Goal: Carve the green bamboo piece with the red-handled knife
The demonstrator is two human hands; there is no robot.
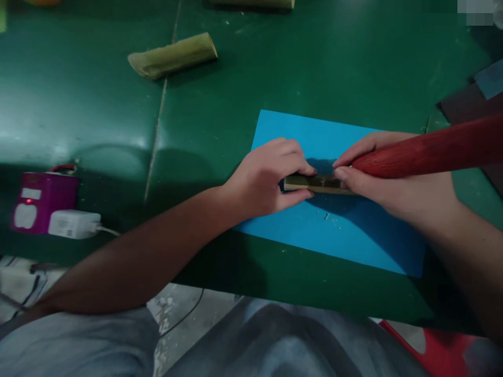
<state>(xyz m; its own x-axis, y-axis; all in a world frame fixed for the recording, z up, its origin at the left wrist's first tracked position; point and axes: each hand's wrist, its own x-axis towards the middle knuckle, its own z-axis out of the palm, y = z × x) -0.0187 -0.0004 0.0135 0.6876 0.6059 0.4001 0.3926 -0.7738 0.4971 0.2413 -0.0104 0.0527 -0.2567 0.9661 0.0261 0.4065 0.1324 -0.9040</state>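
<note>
My left hand (267, 175) grips the left end of a short bamboo strip (316, 183), with the thumb on the near edge and the fingers on the far one. The strip lies level over a blue sheet (286, 228). In my right hand (396, 193) is a carving tool with a thick red handle (424, 149), held like a pen and pointing left. Its tip meets the strip's top face near the middle; my fingertips partly cover the tip and the strip's right end. Small shavings (328, 217) are scattered on the sheet, just nearer than the strip.
A cut bamboo piece (173, 56) lies at the back left of the green table (220, 115), with another bamboo length (253, 3) at the top edge. On the left sit a purple box (47, 199) and a white plug adapter (74, 224) with a cable. Dark flat items (467, 104) lie far right.
</note>
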